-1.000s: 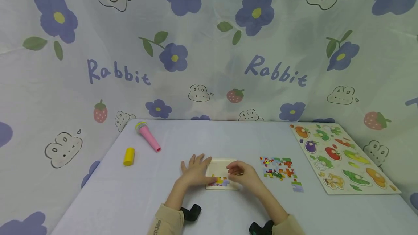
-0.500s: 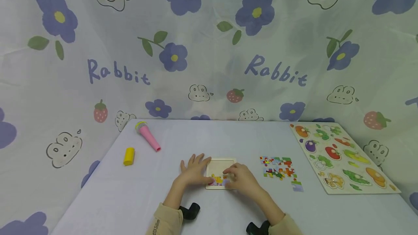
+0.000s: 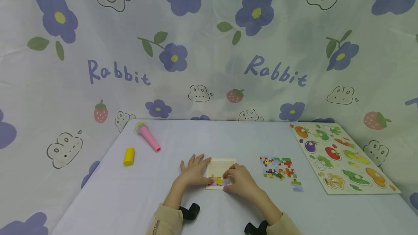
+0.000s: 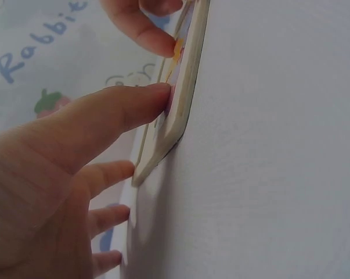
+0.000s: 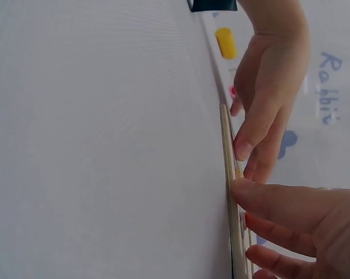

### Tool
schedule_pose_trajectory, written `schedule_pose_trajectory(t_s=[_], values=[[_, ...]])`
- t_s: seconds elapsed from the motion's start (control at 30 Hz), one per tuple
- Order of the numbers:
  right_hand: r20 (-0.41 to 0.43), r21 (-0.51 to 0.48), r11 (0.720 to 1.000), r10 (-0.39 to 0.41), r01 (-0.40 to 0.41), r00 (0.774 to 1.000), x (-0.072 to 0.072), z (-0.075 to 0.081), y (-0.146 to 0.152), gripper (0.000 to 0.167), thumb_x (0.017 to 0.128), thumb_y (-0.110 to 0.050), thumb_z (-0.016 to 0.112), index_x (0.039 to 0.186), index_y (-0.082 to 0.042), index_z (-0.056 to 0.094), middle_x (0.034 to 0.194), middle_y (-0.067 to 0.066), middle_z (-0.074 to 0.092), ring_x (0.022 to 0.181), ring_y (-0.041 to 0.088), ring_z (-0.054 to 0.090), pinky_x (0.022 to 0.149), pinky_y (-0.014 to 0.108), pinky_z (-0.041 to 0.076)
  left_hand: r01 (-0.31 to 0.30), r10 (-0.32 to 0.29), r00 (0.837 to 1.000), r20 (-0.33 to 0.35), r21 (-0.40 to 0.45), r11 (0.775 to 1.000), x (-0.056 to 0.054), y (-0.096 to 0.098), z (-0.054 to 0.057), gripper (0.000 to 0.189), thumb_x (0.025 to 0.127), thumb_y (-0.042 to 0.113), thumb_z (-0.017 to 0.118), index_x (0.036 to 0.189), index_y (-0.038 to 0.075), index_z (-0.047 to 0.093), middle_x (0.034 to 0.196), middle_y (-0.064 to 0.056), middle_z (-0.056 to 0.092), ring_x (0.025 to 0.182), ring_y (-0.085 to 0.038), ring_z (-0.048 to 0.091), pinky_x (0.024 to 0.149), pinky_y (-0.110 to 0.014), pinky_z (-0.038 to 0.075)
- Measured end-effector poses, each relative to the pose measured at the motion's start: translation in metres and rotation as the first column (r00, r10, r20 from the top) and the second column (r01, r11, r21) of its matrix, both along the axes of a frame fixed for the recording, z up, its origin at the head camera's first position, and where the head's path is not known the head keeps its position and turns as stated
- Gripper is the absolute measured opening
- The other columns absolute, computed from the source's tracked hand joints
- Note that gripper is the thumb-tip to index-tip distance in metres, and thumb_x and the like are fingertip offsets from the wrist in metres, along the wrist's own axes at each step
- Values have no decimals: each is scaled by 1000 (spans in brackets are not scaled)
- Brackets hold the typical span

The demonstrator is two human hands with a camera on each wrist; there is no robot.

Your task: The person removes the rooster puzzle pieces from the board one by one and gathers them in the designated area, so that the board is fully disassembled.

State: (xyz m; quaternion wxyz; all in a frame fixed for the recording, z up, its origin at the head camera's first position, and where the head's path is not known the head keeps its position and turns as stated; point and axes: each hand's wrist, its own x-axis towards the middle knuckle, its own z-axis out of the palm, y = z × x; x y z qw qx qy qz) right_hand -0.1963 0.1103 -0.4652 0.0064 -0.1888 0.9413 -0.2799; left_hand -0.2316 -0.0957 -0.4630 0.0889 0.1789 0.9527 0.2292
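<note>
A shallow wooden puzzle tray (image 3: 221,163) lies on the white table, with a row of colourful joined jigsaw pieces (image 3: 216,180) along its near edge. My left hand (image 3: 194,173) spreads its fingers at the tray's left side, its thumb pressing on the leftmost pieces. In the left wrist view that thumb (image 4: 134,104) reaches over the rim. My right hand (image 3: 242,181) is bent over the tray's near right part, thumb and index finger pinching a jigsaw piece at the row's right end. The right fingers mostly hide this piece. The right wrist view shows the right thumb (image 5: 262,197) at the tray's edge.
Several loose jigsaw pieces (image 3: 277,173) lie right of the tray. Farther right is a large vegetable puzzle board (image 3: 343,159). At the left are a yellow cylinder (image 3: 128,156) and a pink toy microphone (image 3: 149,137). A printed curtain (image 3: 209,46) hangs behind the table.
My right hand has moved left and down into the tray, bringing its jigsaw piece to the right end of the row. My left hand has stayed almost still at the tray's left side.
</note>
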Motion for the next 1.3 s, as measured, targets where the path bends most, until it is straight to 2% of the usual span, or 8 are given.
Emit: schedule_pose_trajectory(t_s=[0.27, 0.47, 0.57, 0.67, 0.8, 0.9, 1.03, 1.3], values=[[38, -87, 996, 6, -3, 999, -3, -1, -1, 32, 66, -12, 81, 83, -16, 55, 92, -1, 55, 86, 18, 45, 75, 38, 38, -1, 1, 1000, -12, -12, 1000, 0, -1, -2, 79, 72, 46, 72, 138, 14, 42, 147, -16, 29, 135, -45, 16, 96, -74, 3], [78, -187, 982, 52, -37, 996, -3, -1, -1, 21, 75, -7, 74, 82, -14, 55, 74, -7, 53, 64, 8, 44, 57, 23, 39, -8, 8, 1000, -5, -3, 1000, 0, 0, 0, 80, 72, 46, 73, 138, 14, 42, 147, -16, 29, 135, -45, 16, 96, -74, 3], [100, -248, 968, 59, -32, 993, -3, 0, 0, 18, 78, -6, 71, 84, -13, 55, 74, -7, 54, 63, 7, 45, 53, 21, 39, -12, 12, 1000, -4, -1, 1000, 1, 0, -1, 80, 72, 46, 73, 138, 14, 43, 147, -16, 29, 135, -45, 16, 96, -74, 3], [134, -349, 937, 48, 2, 990, -2, 1, 3, 15, 80, -8, 69, 87, -12, 57, 79, -5, 56, 70, 9, 49, 59, 22, 42, -14, 14, 1000, -2, -6, 1000, 0, 0, -2, 79, 72, 47, 72, 138, 15, 43, 147, -15, 29, 136, -44, 15, 96, -74, 3], [218, -495, 866, 35, 79, 975, -4, 3, 9, 16, 82, -13, 69, 93, -8, 59, 86, 0, 60, 79, 14, 55, 68, 23, 46, -12, 12, 1000, -1, -6, 1000, 0, 0, -3, 79, 72, 47, 72, 138, 15, 43, 147, -15, 29, 136, -44, 15, 96, -74, 3], [278, -547, 824, 12, 148, 960, -6, 3, 15, 21, 81, -16, 71, 96, -5, 60, 88, 3, 62, 80, 16, 57, 70, 25, 48, -10, 10, 1000, -1, -7, 1000, 0, 1, -3, 79, 72, 47, 72, 138, 14, 43, 147, -15, 29, 136, -44, 15, 96, -74, 2], [322, -560, 798, -39, 223, 946, -7, 4, 22, 24, 79, -14, 72, 97, -3, 61, 88, 4, 63, 79, 16, 58, 69, 26, 48, -12, 12, 1000, -1, -4, 1000, 0, 0, -3, 79, 72, 47, 72, 138, 14, 43, 147, -15, 30, 136, -44, 15, 96, -74, 2], [367, -567, 766, -95, 304, 925, -6, 4, 37, 26, 80, -11, 71, 101, 0, 61, 87, 5, 62, 75, 17, 59, 67, 32, 52, -14, 14, 1000, 2, -5, 1000, -1, 0, -3, 79, 72, 47, 72, 138, 15, 43, 147, -14, 29, 136, -44, 15, 96, -73, 2]])
